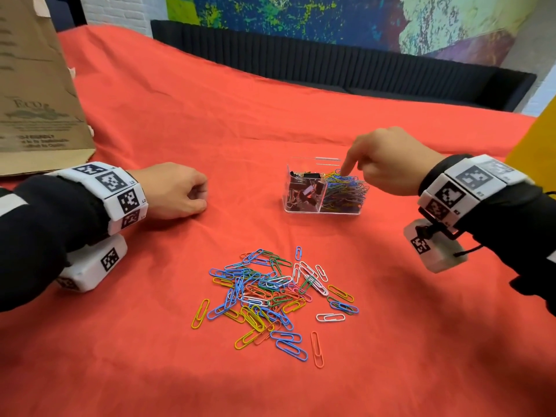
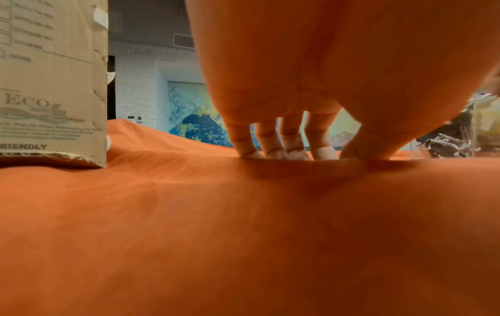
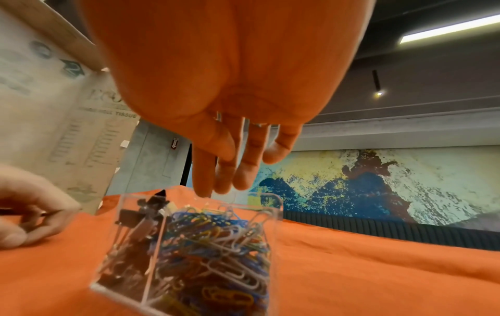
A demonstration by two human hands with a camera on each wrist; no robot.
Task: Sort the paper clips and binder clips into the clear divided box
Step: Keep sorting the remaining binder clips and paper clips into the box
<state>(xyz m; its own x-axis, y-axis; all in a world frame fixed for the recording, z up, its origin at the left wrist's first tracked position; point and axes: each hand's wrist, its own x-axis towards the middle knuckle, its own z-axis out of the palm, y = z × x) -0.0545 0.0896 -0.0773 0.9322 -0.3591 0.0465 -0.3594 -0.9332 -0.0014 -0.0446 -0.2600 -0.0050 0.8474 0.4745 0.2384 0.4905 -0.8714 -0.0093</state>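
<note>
A clear divided box (image 1: 319, 212) stands on the red cloth at centre right. Its left compartment holds black binder clips (image 1: 302, 192), its right one coloured paper clips (image 1: 346, 192). My right hand (image 1: 351, 170) hovers over the right compartment. Its fingers (image 3: 205, 181) hang down fairly straight and hold nothing; the index tip is just above the clips. A loose pile of coloured paper clips (image 1: 270, 293) lies nearer to me. My left hand (image 1: 195, 195) rests on the cloth left of the box, fingers loosely curled, fingertips (image 2: 270, 152) on the fabric, empty.
A brown cardboard box (image 1: 36, 85) stands at the far left on the red tablecloth (image 1: 210, 115). Behind the table runs a dark bench (image 1: 331, 61), and a yellow object (image 1: 535, 152) sits at the right edge.
</note>
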